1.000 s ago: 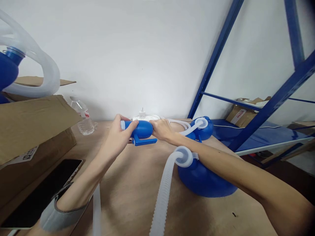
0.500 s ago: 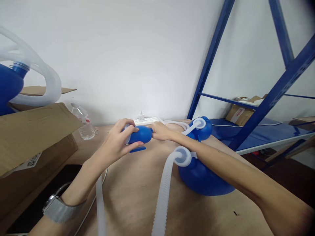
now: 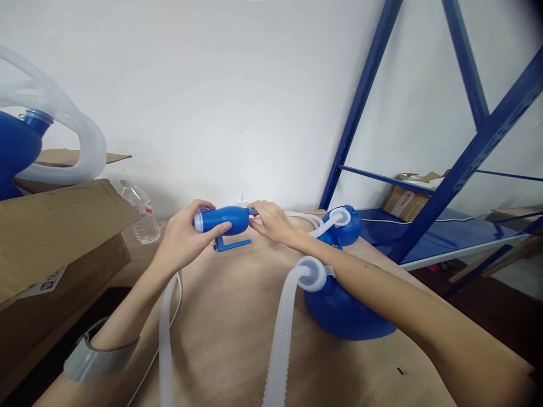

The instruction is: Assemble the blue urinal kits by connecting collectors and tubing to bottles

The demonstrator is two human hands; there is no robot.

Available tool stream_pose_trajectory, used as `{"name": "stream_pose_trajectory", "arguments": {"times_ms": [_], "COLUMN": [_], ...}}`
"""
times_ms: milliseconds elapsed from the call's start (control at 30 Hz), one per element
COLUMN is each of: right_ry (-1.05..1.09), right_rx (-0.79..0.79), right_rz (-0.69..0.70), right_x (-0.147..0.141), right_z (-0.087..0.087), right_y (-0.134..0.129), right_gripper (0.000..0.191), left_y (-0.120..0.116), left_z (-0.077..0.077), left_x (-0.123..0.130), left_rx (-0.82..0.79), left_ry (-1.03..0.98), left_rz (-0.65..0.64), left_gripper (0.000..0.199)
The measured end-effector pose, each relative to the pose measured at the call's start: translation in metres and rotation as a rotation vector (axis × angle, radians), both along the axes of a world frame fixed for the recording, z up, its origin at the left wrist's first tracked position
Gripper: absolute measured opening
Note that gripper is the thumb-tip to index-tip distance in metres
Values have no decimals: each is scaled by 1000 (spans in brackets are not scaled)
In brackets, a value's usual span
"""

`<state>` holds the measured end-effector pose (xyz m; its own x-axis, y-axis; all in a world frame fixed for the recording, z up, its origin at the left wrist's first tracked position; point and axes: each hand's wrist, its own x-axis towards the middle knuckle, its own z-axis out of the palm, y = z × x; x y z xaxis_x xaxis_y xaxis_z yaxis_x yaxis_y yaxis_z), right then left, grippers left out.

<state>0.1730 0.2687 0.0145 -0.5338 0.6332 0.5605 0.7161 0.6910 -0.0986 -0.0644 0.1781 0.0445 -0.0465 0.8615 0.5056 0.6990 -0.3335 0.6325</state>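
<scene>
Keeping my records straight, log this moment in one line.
left hand: holds blue rounded plastic device | right hand: at its narrow end | nearby: clear plastic bottle

- A wide silvery-grey band (image 3: 102, 360) on the left wrist, with a fine woven look and a darker inner side
- The band loops loosely, a gap showing at its upper edge
- Left hand (image 3: 183, 233) and right hand (image 3: 271, 221) both bare
- Both forearms bare; a tiny spot marks the right forearm (image 3: 382, 285)

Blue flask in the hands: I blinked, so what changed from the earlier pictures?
The blue flask moved left, and its narrow neck now shows. The left hand still grips it; the right hand remains at the neck. The clear water bottle stayed put.
</scene>
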Motion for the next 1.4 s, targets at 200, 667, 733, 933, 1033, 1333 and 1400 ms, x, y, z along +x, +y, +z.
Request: {"name": "stream_pose_trajectory", "arguments": {"times_ms": [200,667,733,933,1033,1333,1400], "right_ry": [-216,-297,-300,-319,-285,-163,-203], "right_rx": [-27,-114,-119,-153,-150,-221,-295], "right_rz": [-165,-268,-253,-182,-148,-442,-474], "right_x": [-4,-2,-1,-6,-7,27,32], "right_z": [7,29,29,20,15,-15,-24], "right_y": [-10,-21,-22,-18,-10,27,30], "right_gripper": [25,27,27,18,21,73,63], "left_y": [-7,-10,-6,2,5,-4,-7], "left_z": [1,-13,-18,-15,-8,23,26], "left_x": [12,22,17,-2,-15,-58,-64], "left_rx": [-357,80,153,153,116,74,81], "left_ry": [-411,110,191,374,372,157,131], "left_rz": [-71,-103,-163,-252,-176,145,211], "left_gripper": [66,53,49,50,52,50,50]}}
